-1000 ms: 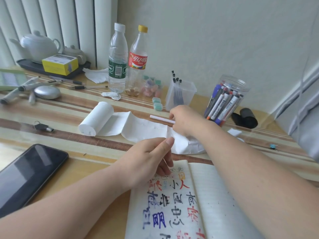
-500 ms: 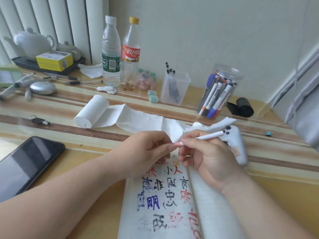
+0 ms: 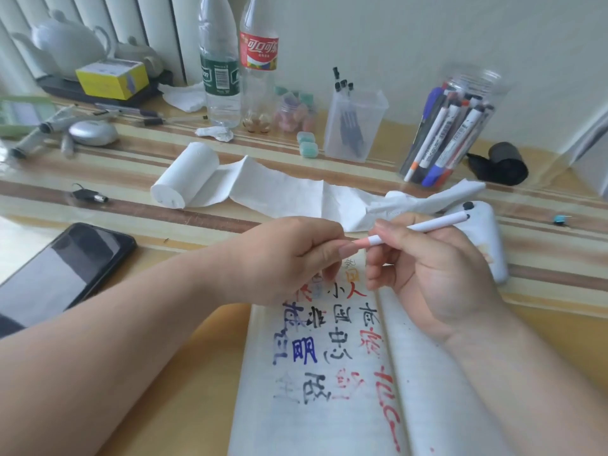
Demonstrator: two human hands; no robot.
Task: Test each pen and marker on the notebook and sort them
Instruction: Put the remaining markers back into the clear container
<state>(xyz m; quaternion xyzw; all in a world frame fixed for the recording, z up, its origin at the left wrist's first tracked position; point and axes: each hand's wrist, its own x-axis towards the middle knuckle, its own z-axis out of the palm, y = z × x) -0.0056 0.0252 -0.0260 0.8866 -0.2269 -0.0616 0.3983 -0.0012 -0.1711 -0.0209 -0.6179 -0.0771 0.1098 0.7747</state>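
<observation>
An open notebook [image 3: 345, 406] lies at the near edge, its left page full of black, blue and red characters. Above its top edge my right hand [image 3: 434, 274] grips a slim white pen [image 3: 431, 225] that points left. My left hand [image 3: 289, 258] pinches the pen's pink end cap [image 3: 357, 245] between thumb and fingers. A round clear jar [image 3: 454, 126] at the back right holds several markers. A square clear cup [image 3: 353, 123] beside it holds several dark pens.
A white tissue roll [image 3: 184, 179] trails unrolled paper across the striped table. A black phone [image 3: 59, 274] lies at the left. Two bottles [image 3: 220, 67], a teapot, a yellow box and loose pens stand at the back left. A white device [image 3: 483, 238] sits behind my right hand.
My right hand drew the white pen back from the far side to above the notebook. My left hand rose and took hold of its pink cap end.
</observation>
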